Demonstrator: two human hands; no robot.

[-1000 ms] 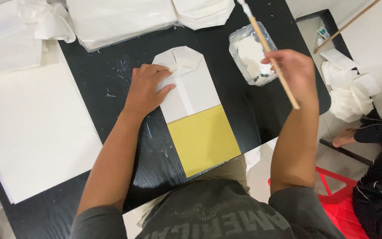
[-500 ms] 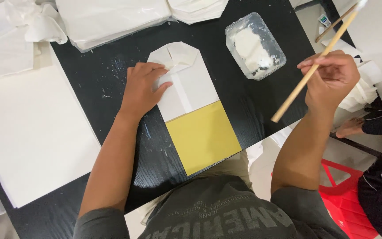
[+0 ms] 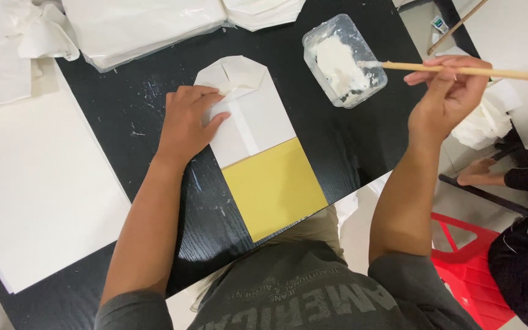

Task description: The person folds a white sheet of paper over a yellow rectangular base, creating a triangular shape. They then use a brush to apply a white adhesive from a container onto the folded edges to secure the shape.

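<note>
My left hand (image 3: 187, 122) lies flat on the left side of a folded white paper piece (image 3: 252, 110) on the black table (image 3: 129, 110). A yellow sheet (image 3: 274, 186) sticks out from under the paper toward me. My right hand (image 3: 450, 91) grips a long wooden stick (image 3: 465, 70) held level. The stick's tip, coated in white paste, reaches into a clear plastic tub (image 3: 344, 60) of white paste at the table's far right.
A large white sheet (image 3: 32, 183) covers the table's left. Stacks of white paper in plastic (image 3: 142, 27) lie along the far edge. Crumpled white paper (image 3: 487, 119) sits beyond the right edge. A red stool (image 3: 465, 263) and another person's foot (image 3: 478, 174) are at right.
My right hand swung the stick from upright over the tub to level, and its tip now dips into the paste. My left hand stayed on the folded paper.
</note>
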